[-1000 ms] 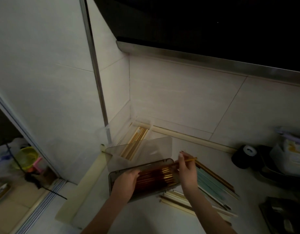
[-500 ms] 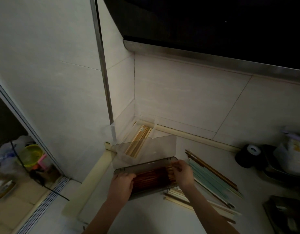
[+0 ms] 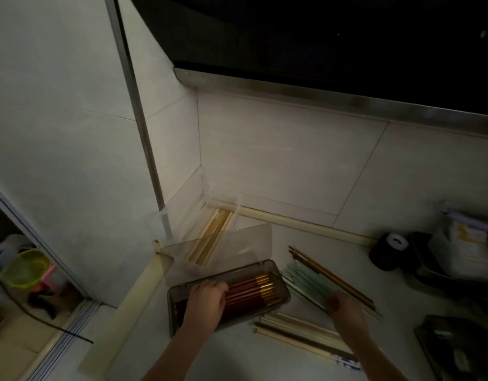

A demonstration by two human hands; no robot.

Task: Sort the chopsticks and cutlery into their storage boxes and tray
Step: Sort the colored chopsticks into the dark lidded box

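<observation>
A smoky grey storage box [image 3: 286, 284] lies on the counter with its clear lid [image 3: 237, 247] tipped up behind it. Red chopsticks with gold ends [image 3: 251, 294] fill it. My left hand [image 3: 205, 301] reaches over the box's near wall, fingers resting on the red chopsticks. To the right lies a fan of pale green chopsticks [image 3: 306, 281], with dark brown chopsticks [image 3: 329, 273] beside them. My right hand [image 3: 344, 307], blurred, is down on the near end of the green ones. Cream chopsticks [image 3: 292, 331] lie in front of the box.
A clear box of wooden chopsticks [image 3: 216, 225] sits in the wall corner behind the lid. A black tape roll [image 3: 388, 251], a bag [image 3: 465, 248] and a dark tray [image 3: 462, 350] crowd the right side. The counter's cream edge [image 3: 132, 306] drops off at the left.
My right hand put a chopstick into the grey box, then moved right onto the green chopsticks. My left hand slid further into the box.
</observation>
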